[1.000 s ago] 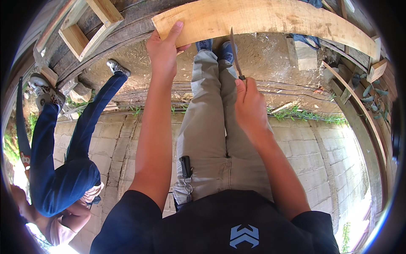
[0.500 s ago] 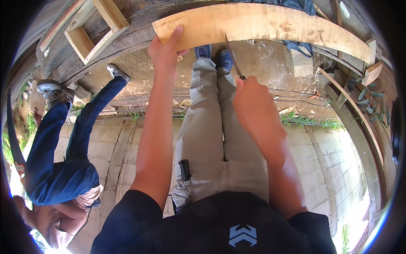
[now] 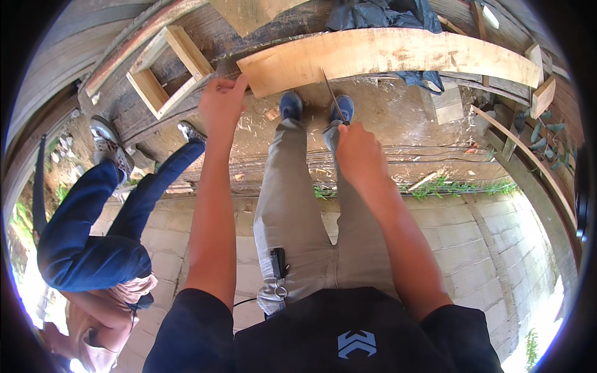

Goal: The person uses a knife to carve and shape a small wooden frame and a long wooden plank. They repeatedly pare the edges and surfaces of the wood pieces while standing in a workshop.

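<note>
A long pale wooden board (image 3: 385, 53) lies across the bench ahead of me, bowed by the lens. My right hand (image 3: 362, 152) is closed around the dark handle of a handsaw (image 3: 330, 93). Its thin blade, seen nearly edge-on, meets the board's near edge, left of the middle. At the board's left end is my left hand (image 3: 221, 104), fingers apart and not wrapped round the wood. A fingertip is close to the board's corner; whether it touches I cannot tell.
A small wooden frame (image 3: 149, 93) sits on the bench to the left. Crumpled dark plastic (image 3: 385, 13) lies behind the board. Another person in blue jeans (image 3: 93, 261) is at my left, beside a long dark blade (image 3: 40, 186). Wood blocks (image 3: 543, 97) stand at the board's right end.
My left hand has let go of the board's end and moved off to the left. The handsaw stays at the board's near edge in my right hand. The view has shifted.
</note>
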`<state>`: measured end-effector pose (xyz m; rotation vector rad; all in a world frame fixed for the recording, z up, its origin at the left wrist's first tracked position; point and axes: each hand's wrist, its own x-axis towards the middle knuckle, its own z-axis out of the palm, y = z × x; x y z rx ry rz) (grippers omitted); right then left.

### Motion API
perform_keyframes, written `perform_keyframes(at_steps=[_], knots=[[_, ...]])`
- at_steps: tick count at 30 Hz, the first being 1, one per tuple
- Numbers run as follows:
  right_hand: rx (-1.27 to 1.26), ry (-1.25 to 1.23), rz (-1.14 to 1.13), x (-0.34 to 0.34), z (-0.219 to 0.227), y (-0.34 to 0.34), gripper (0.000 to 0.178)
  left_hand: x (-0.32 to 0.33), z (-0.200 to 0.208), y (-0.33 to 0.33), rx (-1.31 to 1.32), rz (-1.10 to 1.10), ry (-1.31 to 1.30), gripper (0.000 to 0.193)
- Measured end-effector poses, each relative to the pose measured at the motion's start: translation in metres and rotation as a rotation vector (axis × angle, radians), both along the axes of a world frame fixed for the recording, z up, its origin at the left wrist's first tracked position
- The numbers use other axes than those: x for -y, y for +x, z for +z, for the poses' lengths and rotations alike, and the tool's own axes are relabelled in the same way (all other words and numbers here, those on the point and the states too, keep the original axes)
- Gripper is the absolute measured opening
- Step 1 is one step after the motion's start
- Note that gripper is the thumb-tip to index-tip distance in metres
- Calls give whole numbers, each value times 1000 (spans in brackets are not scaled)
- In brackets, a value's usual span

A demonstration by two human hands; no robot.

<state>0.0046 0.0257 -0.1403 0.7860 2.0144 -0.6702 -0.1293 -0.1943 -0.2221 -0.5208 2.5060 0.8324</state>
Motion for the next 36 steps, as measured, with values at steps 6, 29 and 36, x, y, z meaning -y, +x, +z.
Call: perform_keyframes(at_steps=[6,29,36], knots=[[-55,55,-60,15,-20,11,34,-18,19,14,-354,-513,108,27],[-76,184,135,22,-39,9,39,-38,-44,-34,-527,-1189,101,106],[-1,250,-13,43,-69,29,39,-43,-45,-32,-490,-1149,105,113]])
